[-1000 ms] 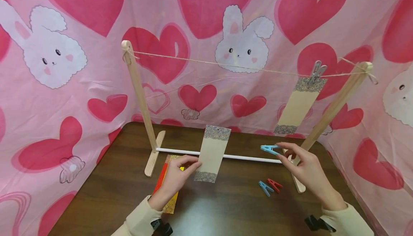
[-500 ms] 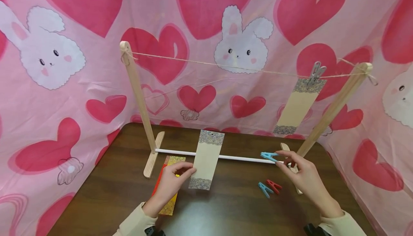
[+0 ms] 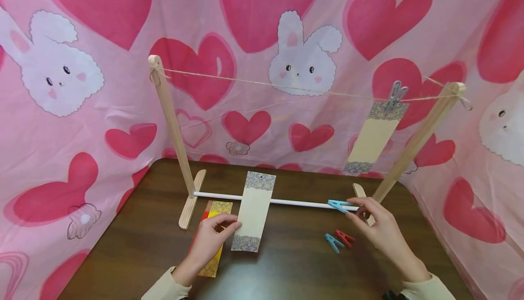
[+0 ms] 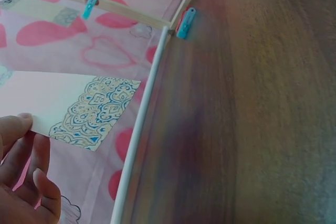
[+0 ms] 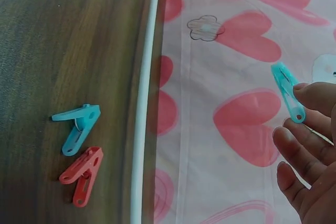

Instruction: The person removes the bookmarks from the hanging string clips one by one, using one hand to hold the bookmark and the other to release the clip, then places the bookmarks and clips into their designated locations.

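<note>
My left hand (image 3: 214, 234) pinches the left edge of a cream bookmark (image 3: 254, 211) with patterned lace-like bands at both ends and a small hole near its top. In the left wrist view the blue and gold pattern on the bookmark's lower band shows closely. Between thumb and forefinger, my right hand (image 3: 378, 227) holds a light blue clothespin (image 3: 339, 205), its nose pointing left. A second bookmark (image 3: 374, 138) of the same kind hangs from the string (image 3: 262, 83) under a grey clothespin (image 3: 396, 95), near the right post.
Two wooden posts (image 3: 172, 127) carry the string, joined low down by a white rod (image 3: 303, 203). A blue clothespin (image 3: 334, 242) and a red clothespin (image 3: 345, 238) lie on the brown table (image 3: 286, 272). Red and yellow bookmarks (image 3: 213, 263) lie partly beneath my left hand.
Both hands have come down and slightly toward me, the left one also shifting left with the bookmark. Each keeps its hold. The view has tilted slightly.
</note>
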`<state>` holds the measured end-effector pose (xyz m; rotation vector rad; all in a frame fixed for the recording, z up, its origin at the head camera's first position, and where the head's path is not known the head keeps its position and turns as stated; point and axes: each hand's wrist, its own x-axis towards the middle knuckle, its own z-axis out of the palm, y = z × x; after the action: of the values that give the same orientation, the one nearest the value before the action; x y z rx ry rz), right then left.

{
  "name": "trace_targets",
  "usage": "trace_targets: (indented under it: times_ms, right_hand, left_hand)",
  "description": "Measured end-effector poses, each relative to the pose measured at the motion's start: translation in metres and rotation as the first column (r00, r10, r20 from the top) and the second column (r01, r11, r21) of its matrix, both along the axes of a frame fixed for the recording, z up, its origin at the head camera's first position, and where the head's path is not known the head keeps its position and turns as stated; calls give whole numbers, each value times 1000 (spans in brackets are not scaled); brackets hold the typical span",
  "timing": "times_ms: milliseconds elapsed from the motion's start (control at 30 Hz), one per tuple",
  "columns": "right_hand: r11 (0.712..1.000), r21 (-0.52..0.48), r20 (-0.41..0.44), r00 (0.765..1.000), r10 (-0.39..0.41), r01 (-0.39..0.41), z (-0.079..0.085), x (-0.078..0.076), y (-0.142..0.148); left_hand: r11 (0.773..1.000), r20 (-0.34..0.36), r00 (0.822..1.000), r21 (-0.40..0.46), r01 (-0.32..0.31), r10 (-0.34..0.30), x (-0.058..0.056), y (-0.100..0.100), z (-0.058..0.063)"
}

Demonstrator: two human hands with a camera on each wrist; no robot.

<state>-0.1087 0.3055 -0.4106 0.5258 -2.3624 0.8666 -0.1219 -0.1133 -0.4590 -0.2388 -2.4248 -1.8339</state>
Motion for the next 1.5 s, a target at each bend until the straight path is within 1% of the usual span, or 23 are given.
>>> trace_targets:
  times_ms: [100,333,433,633,867,1067,1233,1367,1500]
  right_hand:
    - [1000,-4,-3,1000,10,-10,-5,0,-1]
    - [1000,15,-12,1000,27,-27,-11,0,-5]
    - [999,34,1,1000,16,-16,-13,-1,-7]
    - [999,51,23,1000,-12,10,-18,-2,-8]
    - [997,70,56,998,-20,16,-32,-1,-10]
    - [997,73,94,996,-4,-3,-41,-1,-13]
    - [999,52,128,992,8,-15,-44,1,-15]
    - [998,69,127,992,4,-13,-47,1,-16]
    - [996,85,124,992,-2,-9,-51,2,-17]
  left_hand:
    - [1000,31,1000,0,-4,4,1,-3,-3]
    - [1000,46,999,-7,-17,18,3,-8,-10]
    - [1000,55,998,-1,-17,17,3,-11,-11]
    - [1000,50,999,-17,-3,4,0,-17,-11]
    - [999,97,995,-39,16,-13,2,-27,-14]
    - [997,124,992,-73,16,-7,4,-34,-19]
    - [996,143,990,-89,6,6,5,-39,-21]
    - [995,148,989,-102,4,11,6,-43,-22]
    - [993,162,987,-116,20,-1,9,-47,-23]
